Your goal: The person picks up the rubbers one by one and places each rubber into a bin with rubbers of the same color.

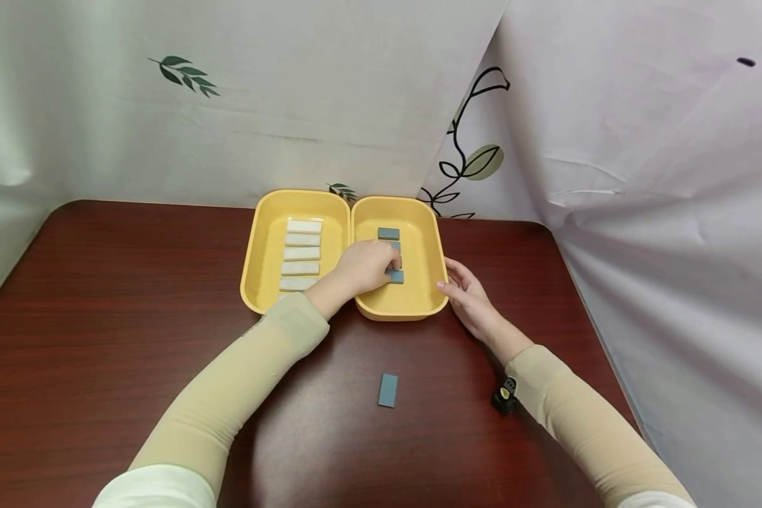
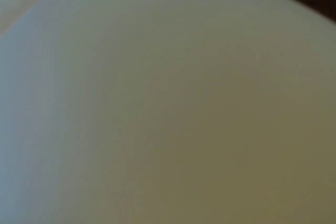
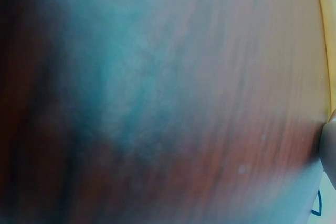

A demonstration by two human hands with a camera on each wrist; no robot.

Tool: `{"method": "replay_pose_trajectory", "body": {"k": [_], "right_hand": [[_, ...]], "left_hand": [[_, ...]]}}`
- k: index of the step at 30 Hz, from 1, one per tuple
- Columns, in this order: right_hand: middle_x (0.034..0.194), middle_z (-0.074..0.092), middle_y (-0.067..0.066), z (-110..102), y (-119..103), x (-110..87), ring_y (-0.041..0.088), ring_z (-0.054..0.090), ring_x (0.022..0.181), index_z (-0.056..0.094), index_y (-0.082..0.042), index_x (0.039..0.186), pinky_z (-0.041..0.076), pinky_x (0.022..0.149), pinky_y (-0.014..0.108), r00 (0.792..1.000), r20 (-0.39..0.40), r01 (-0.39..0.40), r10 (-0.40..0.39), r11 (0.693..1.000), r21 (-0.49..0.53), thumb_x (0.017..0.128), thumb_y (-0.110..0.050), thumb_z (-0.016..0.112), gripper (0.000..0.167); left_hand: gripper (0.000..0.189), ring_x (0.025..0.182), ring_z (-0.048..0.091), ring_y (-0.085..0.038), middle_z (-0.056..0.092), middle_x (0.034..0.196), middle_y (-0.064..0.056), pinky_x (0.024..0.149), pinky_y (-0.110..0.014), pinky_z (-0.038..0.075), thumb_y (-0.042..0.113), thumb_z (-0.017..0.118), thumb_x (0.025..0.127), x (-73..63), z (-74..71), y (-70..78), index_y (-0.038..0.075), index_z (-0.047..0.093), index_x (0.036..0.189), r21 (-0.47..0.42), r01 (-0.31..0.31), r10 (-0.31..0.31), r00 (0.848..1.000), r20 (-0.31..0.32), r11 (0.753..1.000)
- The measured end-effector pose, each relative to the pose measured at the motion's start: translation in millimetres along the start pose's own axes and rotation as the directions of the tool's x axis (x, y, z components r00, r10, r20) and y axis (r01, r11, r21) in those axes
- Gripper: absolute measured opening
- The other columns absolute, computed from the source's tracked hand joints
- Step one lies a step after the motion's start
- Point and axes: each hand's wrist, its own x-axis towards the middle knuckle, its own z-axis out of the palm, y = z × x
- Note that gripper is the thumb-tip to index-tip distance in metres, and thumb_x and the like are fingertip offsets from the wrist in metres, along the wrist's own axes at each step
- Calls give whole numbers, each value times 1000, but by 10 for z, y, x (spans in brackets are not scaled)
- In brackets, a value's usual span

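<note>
In the head view two yellow trays stand side by side. My left hand reaches into the right tray with bent fingers and pinches a blue-grey tile. Another blue-grey tile lies beyond the fingers, and one between is partly covered by them. At the right tray's outer side my right hand grips the wall, thumb at the rim and fingers outside. The left tray holds a column of several white tiles, the nearest partly hidden by my left arm. Pale cloth fills most of the left wrist view.
One loose blue-grey tile lies on the dark red-brown table in front of the trays. A small black device is at my right sleeve. White curtains with leaf prints hang behind and to the right.
</note>
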Motion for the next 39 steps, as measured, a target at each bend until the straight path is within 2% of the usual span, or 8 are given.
{"method": "replay_pose_trajectory", "body": {"k": [11, 17, 25, 34, 39], "right_hand": [[151, 47, 7, 4, -4, 2, 5, 55, 130, 27, 6, 162, 49, 104, 15, 1000, -9, -9, 9, 1000, 7, 102, 8, 50, 65], [157, 42, 14, -1, -3, 4, 3, 55, 128, 25, 6, 163, 49, 104, 15, 1000, -10, -10, 10, 1000, 4, 101, 8, 50, 66], [163, 34, 22, 3, -12, -5, 5, 54, 129, 24, 6, 163, 49, 104, 14, 1000, -4, -7, 7, 1000, 1, 101, 8, 50, 68], [156, 42, 13, 10, -20, -8, 4, 54, 130, 25, 5, 163, 49, 104, 14, 1000, -12, -21, 21, 1000, 3, 101, 7, 51, 67], [164, 34, 22, 9, -21, -8, 2, 54, 129, 23, 6, 164, 49, 104, 14, 1000, -5, -19, 19, 1000, -8, 102, 7, 50, 67]], "left_hand": [[20, 112, 74, -22, 80, 114, -1, 98, -42, 59, 5, 74, 94, -2, 1, -38, 15, 82, 110, -78, -9, 5, 999, -49, 997], [24, 113, 73, -22, 80, 114, -2, 100, -39, 58, -1, 67, 96, -56, -75, -45, 12, 81, 109, -143, -19, 9, 998, -69, 990], [25, 113, 73, -24, 79, 115, -6, 102, -38, 57, -3, 63, 99, -202, -244, -43, 8, 80, 113, -203, -21, -5, 992, -130, 979], [21, 105, 73, -25, 78, 113, -9, 96, -39, 59, -3, 65, 97, -431, -380, -24, 5, 79, 111, -256, -60, 18, 987, -163, 965], [16, 102, 73, -23, 78, 110, -7, 94, -38, 59, 0, 71, 97, -572, -396, 28, 6, 79, 109, -257, -89, 43, 983, -179, 962]]}}
